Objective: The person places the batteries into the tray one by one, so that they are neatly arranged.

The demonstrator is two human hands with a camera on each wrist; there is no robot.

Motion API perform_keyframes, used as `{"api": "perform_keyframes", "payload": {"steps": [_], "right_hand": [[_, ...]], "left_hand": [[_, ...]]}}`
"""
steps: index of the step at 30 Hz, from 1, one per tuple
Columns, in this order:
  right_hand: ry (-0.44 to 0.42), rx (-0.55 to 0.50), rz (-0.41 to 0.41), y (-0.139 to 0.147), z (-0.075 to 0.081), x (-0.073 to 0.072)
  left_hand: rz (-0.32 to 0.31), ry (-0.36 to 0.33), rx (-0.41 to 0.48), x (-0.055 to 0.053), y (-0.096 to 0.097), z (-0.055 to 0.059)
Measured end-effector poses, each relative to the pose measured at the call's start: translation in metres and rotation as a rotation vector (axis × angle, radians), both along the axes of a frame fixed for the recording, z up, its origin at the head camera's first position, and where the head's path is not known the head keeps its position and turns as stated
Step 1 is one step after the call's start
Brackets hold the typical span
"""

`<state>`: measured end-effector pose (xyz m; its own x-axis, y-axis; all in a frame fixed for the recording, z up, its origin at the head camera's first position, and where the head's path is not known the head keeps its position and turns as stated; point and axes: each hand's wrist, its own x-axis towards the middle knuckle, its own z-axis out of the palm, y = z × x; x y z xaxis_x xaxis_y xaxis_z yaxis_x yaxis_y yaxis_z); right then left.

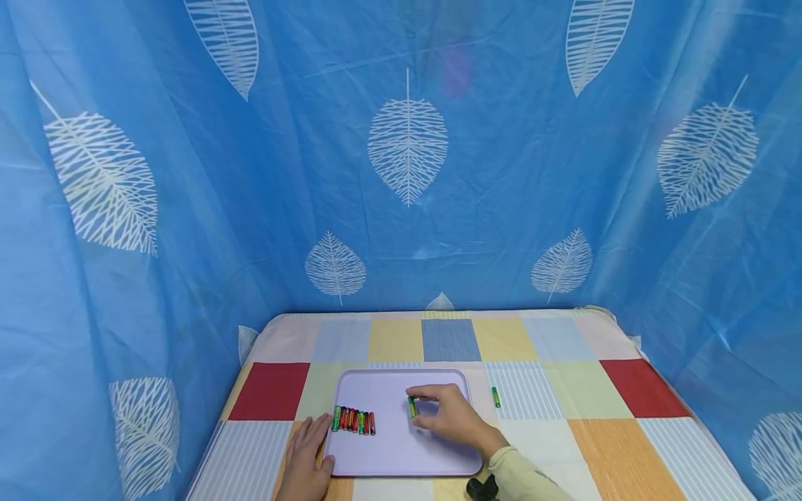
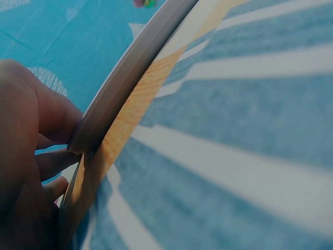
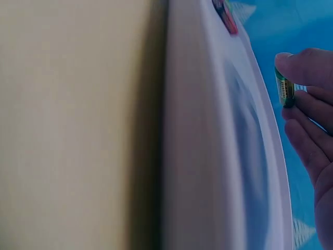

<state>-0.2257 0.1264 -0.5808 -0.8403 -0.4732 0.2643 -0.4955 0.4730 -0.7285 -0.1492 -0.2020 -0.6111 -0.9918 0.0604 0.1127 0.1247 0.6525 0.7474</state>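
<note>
My right hand point(image 1: 454, 415) pinches a green battery point(image 1: 412, 407) end to end between thumb and fingertips, over the right half of the pale lilac tray point(image 1: 401, 456). In the right wrist view, the battery point(image 3: 285, 89) shows a yellow-green label, and the other fingers stretch out below it. At the tray's left side, a row of several red and green batteries point(image 1: 354, 421) lies side by side. My left hand point(image 1: 307, 460) rests at the tray's front left corner, its fingers along the side and its thumb touching the rim point(image 2: 86, 130).
Right of the tray, one more green battery point(image 1: 496, 397) lies on the patchwork tablecloth point(image 1: 601, 452). A blue curtain point(image 1: 401, 243) with white leaf prints hangs around the back and sides of the table. A dark object point(image 1: 482, 487) sits by the right wrist.
</note>
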Motion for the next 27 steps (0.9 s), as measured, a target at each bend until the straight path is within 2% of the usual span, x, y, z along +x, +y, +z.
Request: {"api": "perform_keyframes", "payload": {"steps": [9, 16, 27], "right_hand": [[-0.049, -0.038, 0.044, -0.044, -0.008, 0.007], [0.001, -0.024, 0.017, -0.063, -0.018, 0.010], [0.062, 0.051, -0.008, -0.078, -0.018, 0.012]], "left_hand": [[-0.001, -0.005, 0.009, 0.001, 0.001, 0.000], [0.003, -0.015, 0.013, 0.001, 0.002, 0.001], [0.009, 0.015, 0.026, 0.004, 0.004, -0.001]]}}
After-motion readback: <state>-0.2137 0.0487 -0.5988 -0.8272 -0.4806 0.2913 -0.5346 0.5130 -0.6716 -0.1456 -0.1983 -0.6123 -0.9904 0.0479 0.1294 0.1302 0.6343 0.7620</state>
